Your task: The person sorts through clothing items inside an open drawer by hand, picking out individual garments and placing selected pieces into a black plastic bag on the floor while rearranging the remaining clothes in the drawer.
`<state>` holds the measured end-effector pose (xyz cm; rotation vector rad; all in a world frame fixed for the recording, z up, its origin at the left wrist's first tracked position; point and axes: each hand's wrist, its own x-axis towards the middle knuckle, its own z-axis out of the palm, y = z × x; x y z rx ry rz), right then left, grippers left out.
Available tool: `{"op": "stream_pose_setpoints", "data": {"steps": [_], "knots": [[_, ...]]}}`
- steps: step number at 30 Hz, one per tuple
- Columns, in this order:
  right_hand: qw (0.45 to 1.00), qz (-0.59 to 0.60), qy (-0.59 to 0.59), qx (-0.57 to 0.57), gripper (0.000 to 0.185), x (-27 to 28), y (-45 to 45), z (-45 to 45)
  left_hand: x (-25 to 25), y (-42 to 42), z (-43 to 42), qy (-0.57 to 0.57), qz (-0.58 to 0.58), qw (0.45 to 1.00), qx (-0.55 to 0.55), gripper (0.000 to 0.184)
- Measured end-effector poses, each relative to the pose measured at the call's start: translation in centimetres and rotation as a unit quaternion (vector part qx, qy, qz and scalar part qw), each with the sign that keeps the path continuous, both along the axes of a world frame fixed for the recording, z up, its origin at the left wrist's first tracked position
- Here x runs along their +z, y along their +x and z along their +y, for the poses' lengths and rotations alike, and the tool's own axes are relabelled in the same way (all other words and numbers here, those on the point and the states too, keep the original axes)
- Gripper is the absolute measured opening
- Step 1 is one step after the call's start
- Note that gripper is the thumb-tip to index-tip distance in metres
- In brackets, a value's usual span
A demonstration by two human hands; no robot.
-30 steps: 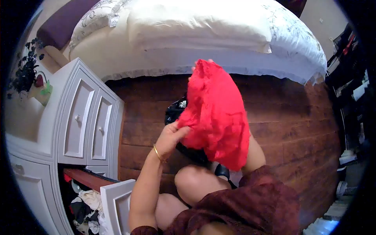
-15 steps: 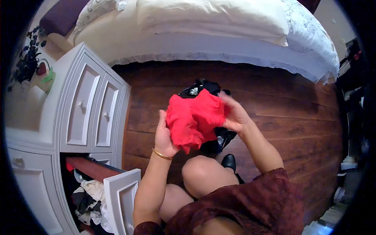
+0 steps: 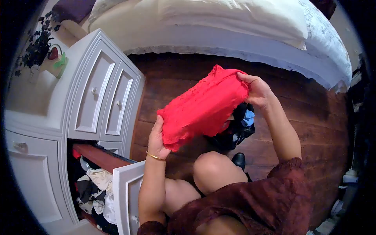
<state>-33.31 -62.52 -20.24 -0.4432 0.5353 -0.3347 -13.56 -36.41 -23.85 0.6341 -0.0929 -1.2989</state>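
A red lace-edged garment, which looks like underwear, is stretched out flat in the air between my two hands. My left hand, with a gold bangle at its wrist, grips the lower left end between thumb and fingers. At the upper right end, my right hand pinches the edge, thumb on top. Below the cloth, a black plastic bag lies on the floor, partly hidden, with a blue item showing at its side.
To my left, a white dresser has a drawer pulled out, filled with jumbled clothes. A bed with pale bedding runs across the far side of the wooden floor. My bent knee is close below the garment.
The red garment was bunched between my hands and is now spread wide. My right hand has moved up and right, pulling it out. The view has shifted slightly left.
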Motion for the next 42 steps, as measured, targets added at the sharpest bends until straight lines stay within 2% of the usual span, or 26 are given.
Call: {"op": "stream_pose_setpoints", "data": {"steps": [6, 9, 13, 18, 21, 22, 23, 24, 25, 26, 28, 30, 32, 35, 36, 38, 41, 42], "knots": [[0.998, 0.053, 0.022, -0.002, 0.032, 0.4, 2.5, 0.3, -0.2, 0.6, 1.9, -0.009, 0.015, 1.000, 0.003, 0.057], [0.999, 0.010, -0.014, 0.044, 0.036, 0.1, 3.0, 0.4, -0.2, 0.8, 2.9, -0.001, 0.013, 1.000, 0.010, 0.059], [0.998, 0.014, -0.028, 0.059, 0.040, 0.5, 3.9, 1.0, 0.2, 0.8, 3.3, -0.001, 0.008, 1.000, 0.023, 0.059], [0.989, -0.030, -0.086, 0.115, 0.049, 0.4, 4.6, 2.8, 0.9, 0.3, 3.3, 0.009, -0.053, 0.997, 0.061, 0.056], [0.959, -0.046, -0.176, 0.218, 0.074, 2.6, 4.7, 7.7, 1.3, -0.7, 2.8, 0.021, -0.132, 0.989, 0.071, 0.052], [0.925, -0.030, -0.280, 0.256, 0.078, 1.8, 4.7, 9.4, 2.0, -1.4, 2.4, 0.022, -0.164, 0.984, 0.065, 0.051], [0.897, -0.055, -0.308, 0.312, 0.073, 0.9, 4.9, 11.0, 3.2, -2.3, 2.3, 0.015, -0.134, 0.990, 0.049, 0.047], [0.864, -0.085, -0.338, 0.364, 0.074, -0.1, 5.2, 12.6, 3.4, -2.7, 2.1, 0.026, -0.172, 0.984, 0.036, 0.046], [0.908, -0.098, -0.298, 0.277, 0.065, -1.0, 4.9, 15.1, 3.5, -2.9, 2.0, 0.038, -0.213, 0.976, 0.027, 0.045], [0.910, -0.075, -0.296, 0.280, 0.057, -2.3, 5.0, 15.6, 3.4, -2.7, 2.1, 0.050, -0.255, 0.965, 0.022, 0.045], [0.931, -0.027, -0.321, 0.172, 0.051, -3.2, 4.9, 15.6, 2.6, -2.2, 2.0, 0.072, -0.333, 0.940, 0.028, 0.038], [0.906, 0.054, -0.398, 0.134, 0.052, -1.7, 3.3, 13.6, 2.3, -1.8, 2.1, 0.128, -0.415, 0.900, 0.043, 0.035], [0.905, 0.036, -0.413, 0.093, 0.044, 0.3, 2.4, 11.2, 1.8, -1.6, 2.2, 0.144, -0.408, 0.901, 0.038, 0.032], [0.853, 0.025, -0.520, -0.035, 0.036, 4.2, 0.4, 8.3, -1.1, -1.3, 2.0, 0.179, -0.408, 0.895, 0.010, 0.031], [0.844, 0.019, -0.526, -0.099, 0.034, 5.0, 0.3, 7.9, -1.7, -1.4, 1.9, 0.179, -0.408, 0.895, 0.001, 0.031], [0.856, 0.032, -0.498, -0.132, 0.042, 5.6, -0.1, 7.1, -2.8, -1.6, 1.8, 0.178, -0.407, 0.895, -0.020, 0.032], [0.702, 0.153, -0.692, -0.063, 0.042, 1.0, -0.3, 5.5, -4.7, -1.5, 1.6, 0.183, -0.394, 0.899, -0.050, 0.036], [0.550, 0.229, -0.802, -0.046, 0.044, -2.4, -0.5, 5.2, -5.0, -1.5, 1.5, 0.188, -0.394, 0.898, -0.058, 0.037]]}}
